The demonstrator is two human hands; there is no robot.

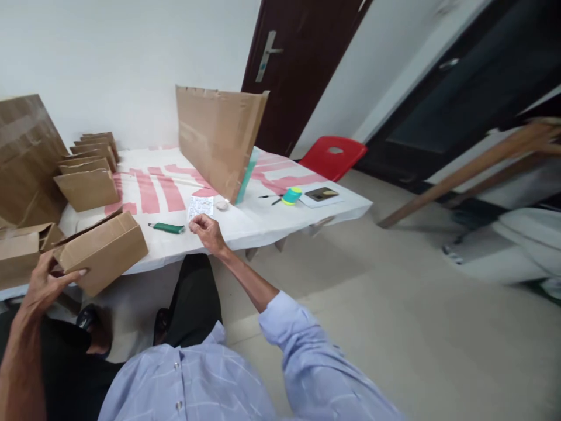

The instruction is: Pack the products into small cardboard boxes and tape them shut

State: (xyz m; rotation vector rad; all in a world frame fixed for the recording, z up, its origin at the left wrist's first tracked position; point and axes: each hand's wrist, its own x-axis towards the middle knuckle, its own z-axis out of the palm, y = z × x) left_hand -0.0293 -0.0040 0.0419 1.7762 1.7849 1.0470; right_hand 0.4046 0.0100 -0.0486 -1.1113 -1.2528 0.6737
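My left hand (46,282) grips a small brown cardboard box (107,251) by its near left end, thumb along the side. The box is tilted and held at the table's front edge. My right hand (208,234) is closed, thumb and fingertips pinched together, just in front of a small white sheet with a blue printed pattern (201,206). Whether anything is between those fingertips is too small to tell. A green utility knife (167,227) lies between the box and my right hand. Just beyond that hand sits a small pale lump (222,205).
Several small cardboard boxes (85,190) stand in a row at the left, beside larger cardboard (26,158). A big upright carton (219,134) stands mid-table. Farther right are a teal and yellow round item (291,196), pens and a phone (321,194). A red chair (333,155) is behind.
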